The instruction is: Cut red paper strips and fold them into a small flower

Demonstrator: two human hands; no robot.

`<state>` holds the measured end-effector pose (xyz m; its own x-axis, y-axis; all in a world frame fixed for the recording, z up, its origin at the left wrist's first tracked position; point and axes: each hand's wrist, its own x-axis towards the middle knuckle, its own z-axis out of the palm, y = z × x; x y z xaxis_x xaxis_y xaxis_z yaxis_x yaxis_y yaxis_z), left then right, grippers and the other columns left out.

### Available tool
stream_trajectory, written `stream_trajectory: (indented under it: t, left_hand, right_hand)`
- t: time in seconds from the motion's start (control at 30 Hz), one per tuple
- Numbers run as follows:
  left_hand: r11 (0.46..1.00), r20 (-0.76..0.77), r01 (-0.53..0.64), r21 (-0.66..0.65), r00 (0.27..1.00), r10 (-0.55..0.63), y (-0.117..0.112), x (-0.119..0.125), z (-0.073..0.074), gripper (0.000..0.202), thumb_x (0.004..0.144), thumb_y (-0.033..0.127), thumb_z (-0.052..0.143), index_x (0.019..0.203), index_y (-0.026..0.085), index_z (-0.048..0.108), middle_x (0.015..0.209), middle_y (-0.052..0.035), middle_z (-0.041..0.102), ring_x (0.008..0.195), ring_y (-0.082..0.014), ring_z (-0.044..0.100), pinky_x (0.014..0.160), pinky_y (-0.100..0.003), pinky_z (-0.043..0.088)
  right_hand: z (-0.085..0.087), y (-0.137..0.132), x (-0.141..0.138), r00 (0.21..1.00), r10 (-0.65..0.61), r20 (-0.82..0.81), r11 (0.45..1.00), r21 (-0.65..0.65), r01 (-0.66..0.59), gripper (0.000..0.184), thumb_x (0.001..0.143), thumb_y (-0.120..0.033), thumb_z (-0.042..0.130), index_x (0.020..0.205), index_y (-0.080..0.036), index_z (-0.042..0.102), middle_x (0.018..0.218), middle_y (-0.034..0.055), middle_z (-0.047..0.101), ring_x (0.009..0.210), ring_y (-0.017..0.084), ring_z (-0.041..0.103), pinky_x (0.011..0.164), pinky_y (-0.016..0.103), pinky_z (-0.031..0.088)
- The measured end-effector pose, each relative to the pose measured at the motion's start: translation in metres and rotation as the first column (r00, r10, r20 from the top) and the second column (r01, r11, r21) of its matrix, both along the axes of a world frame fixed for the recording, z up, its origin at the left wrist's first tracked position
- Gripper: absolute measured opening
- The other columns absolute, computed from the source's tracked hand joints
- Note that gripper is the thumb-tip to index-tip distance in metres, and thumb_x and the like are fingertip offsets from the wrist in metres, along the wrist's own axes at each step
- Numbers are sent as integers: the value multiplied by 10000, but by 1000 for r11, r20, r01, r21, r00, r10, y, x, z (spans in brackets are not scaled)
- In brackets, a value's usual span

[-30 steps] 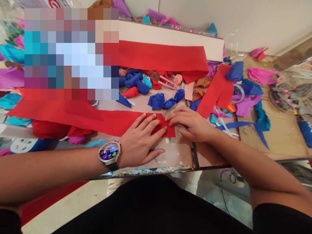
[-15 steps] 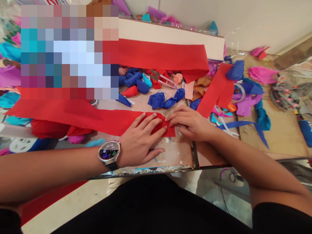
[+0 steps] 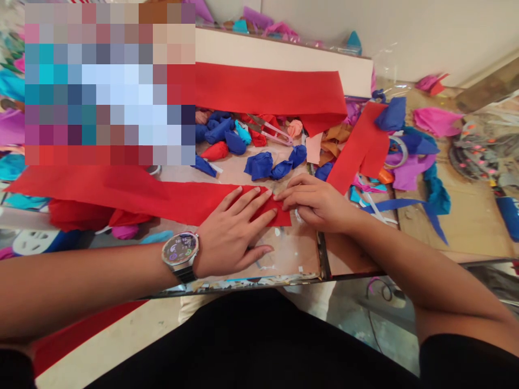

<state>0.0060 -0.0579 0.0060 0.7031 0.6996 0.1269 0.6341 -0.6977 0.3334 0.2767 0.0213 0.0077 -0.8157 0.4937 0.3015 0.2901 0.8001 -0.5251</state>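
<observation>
"While the left hand point(image 3: 229, 232) lies flat, fingers spread, where's the red strip point(image 3: 188, 200)?"
"Under it, long axis running left to right, roughly parallel to the desk's point(image 3: 290, 254) near edge, end pointing right."
"Right hand point(image 3: 318, 205)?"
"Fingers bent at that end; whether gripping, I can't tell."
"Counts?"
"One pair of scissors point(image 3: 279, 134), one tape roll point(image 3: 405, 152)."

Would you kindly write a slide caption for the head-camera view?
Left hand spread over a red strip, right hand at its end; crumpled blue pieces lie beyond.
</observation>
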Motion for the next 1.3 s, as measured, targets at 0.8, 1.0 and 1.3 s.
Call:
stream_trajectory:
  t: [0.8,1.0,1.3]
  left_hand:
    - [1000,-30,-29,-4,999,29,-1,0,1,717,972,608,584,1545,179,546,1742,-183,281,1612,-451,231,1318,-652,183]
    - [999,-8,-30,-12,1000,29,-1,0,1,717,963,603,604,1541,182,548,1739,-177,295,1610,-445,241,1316,-647,203]
    - [1000,-6,-21,-5,1000,21,0,0,0,718,967,609,590,1539,178,546,1751,-189,252,1617,-455,214,1308,-655,208]
  right_hand:
    - [-2,7,7,997,57,-60,996,-67,-61,426,1008,-83,457,1259,-232,767,1248,71,789,1180,243,633,1047,483,550]
    - [-1,7,7,996,85,-32,996,-28,-86,440,977,-76,470,1270,-215,767,1261,79,782,1212,256,626,1067,485,540]
    - [-1,7,6,995,96,-25,995,-6,-96,445,989,-88,470,1295,-241,755,1270,73,779,1194,258,612,1049,501,549]
